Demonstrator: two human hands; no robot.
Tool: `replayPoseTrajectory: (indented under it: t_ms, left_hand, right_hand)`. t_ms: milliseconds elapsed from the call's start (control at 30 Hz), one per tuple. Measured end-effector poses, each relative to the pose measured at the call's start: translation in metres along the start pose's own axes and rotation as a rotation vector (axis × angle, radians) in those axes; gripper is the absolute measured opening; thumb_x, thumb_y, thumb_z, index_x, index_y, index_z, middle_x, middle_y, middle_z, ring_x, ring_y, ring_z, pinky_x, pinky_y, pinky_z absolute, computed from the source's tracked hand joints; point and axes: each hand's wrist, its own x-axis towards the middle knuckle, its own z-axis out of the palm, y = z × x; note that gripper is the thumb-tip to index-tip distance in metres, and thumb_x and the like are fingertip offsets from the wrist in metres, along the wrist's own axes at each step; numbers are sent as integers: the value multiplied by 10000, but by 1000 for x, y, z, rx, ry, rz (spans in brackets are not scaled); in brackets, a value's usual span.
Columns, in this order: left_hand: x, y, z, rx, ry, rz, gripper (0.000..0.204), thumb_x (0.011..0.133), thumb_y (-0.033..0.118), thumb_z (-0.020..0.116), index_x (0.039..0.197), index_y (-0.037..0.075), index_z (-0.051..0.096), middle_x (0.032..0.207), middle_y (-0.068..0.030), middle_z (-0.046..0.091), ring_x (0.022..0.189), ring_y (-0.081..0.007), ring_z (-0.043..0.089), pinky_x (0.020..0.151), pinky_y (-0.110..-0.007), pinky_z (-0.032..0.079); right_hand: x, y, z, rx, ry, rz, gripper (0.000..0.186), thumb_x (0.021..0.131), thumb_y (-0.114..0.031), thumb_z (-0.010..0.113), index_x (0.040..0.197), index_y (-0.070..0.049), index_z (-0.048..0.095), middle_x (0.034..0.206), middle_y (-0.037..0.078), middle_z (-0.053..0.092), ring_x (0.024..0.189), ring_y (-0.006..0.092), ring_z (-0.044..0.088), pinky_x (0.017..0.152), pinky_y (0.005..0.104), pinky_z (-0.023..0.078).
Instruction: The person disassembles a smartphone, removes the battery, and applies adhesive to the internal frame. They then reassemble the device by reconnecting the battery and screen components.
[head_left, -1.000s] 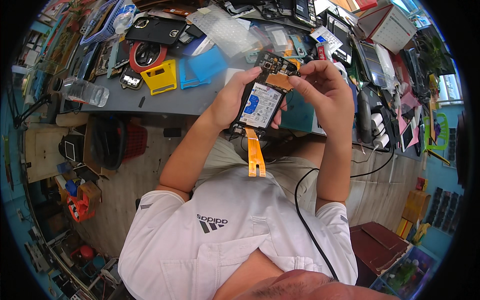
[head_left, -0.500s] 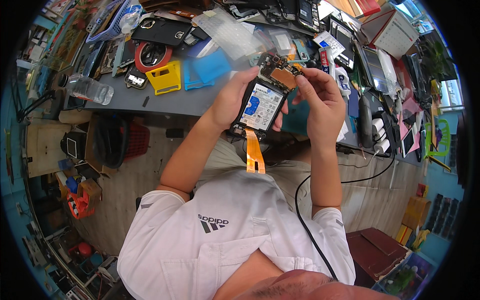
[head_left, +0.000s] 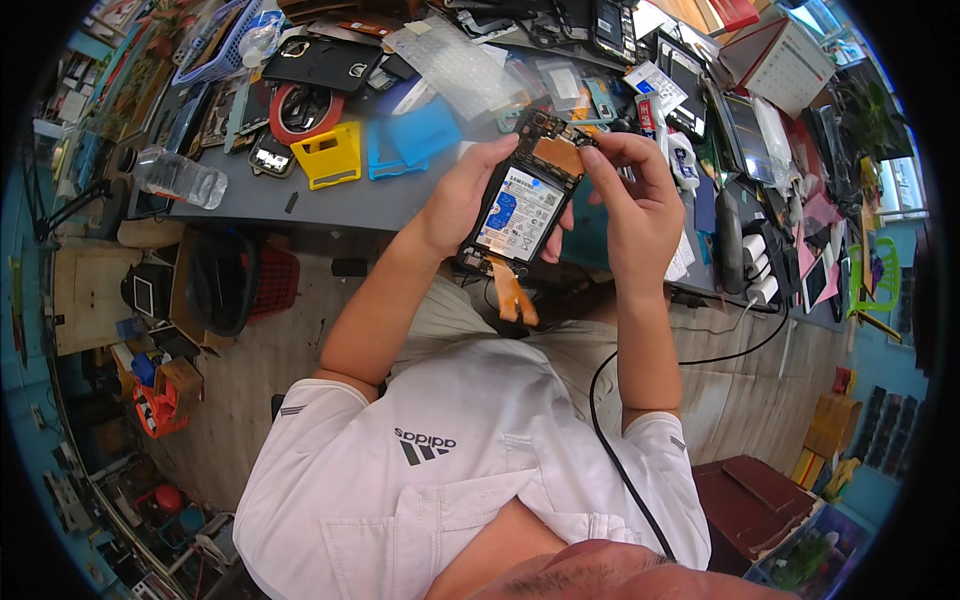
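Note:
My left hand (head_left: 458,205) is closed around an opened smartphone (head_left: 492,215), its thumb along the left edge and fingertips showing at the right edge. A white-labelled battery (head_left: 521,212) fills the phone's middle. At the top sits a circuit board (head_left: 533,128) with a copper-coloured patch (head_left: 557,154). My right hand (head_left: 640,200) has its thumb and forefinger pressed at the board's upper right corner; whether they pinch it or only press is partly hidden. An orange flex ribbon cable (head_left: 512,292) hangs from the phone's lower end over my lap.
Behind the phone, the grey workbench (head_left: 370,205) carries a yellow plastic holder (head_left: 329,157), blue plastic pieces (head_left: 415,133), a red tape roll (head_left: 305,112) and phone parts. A clear bottle (head_left: 180,177) lies at left. A black cable (head_left: 602,410) runs past my right arm.
The circuit board has come down flatter onto the phone's top under my right fingers. The ribbon cable has swung and now hangs bent, looking shorter. My left hand keeps its hold.

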Motion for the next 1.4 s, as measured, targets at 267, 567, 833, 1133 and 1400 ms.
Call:
replayPoseTrajectory:
  t_ms: [267,567,833,1133,1400]
  left_hand:
    - [2,1,0,-12,-6,-4,649,1079,515,274,1308,-29,543,991,-237,695,766,-324,736,696,-429,637]
    - [2,0,-1,-46,1,-33,644,1083,525,270,1332,-8,531,997,-238,692,766,-329,735,694,-432,636]
    - [2,1,0,-31,-1,-27,646,1083,521,268,1332,-15,530,995,-238,691,773,-329,735,695,-437,636]
    - [2,0,0,-33,16,-43,643,1074,508,268,1361,-19,501,991,-259,683,761,-342,725,671,-450,636]
    - [2,1,0,-52,-10,-39,655,1083,525,263,1335,-20,524,994,-236,693,785,-331,735,705,-441,639]
  right_hand:
    - [3,4,1,-41,1,-44,178,911,-68,777,1068,-5,720,1046,22,641,846,72,609,634,215,517]
    - [2,1,1,-126,18,-113,184,904,-68,785,1060,6,724,1052,54,654,825,91,614,646,228,527]
    - [2,5,1,-121,18,-128,192,908,-65,780,1069,17,715,1052,58,655,824,97,618,640,231,530]
    - [2,3,-1,-251,-21,-191,176,944,-61,750,1101,9,713,1110,51,640,906,88,648,659,216,538]
    - [1,10,0,-159,3,-176,189,932,-48,754,1109,4,711,1103,67,644,857,96,637,649,223,524]
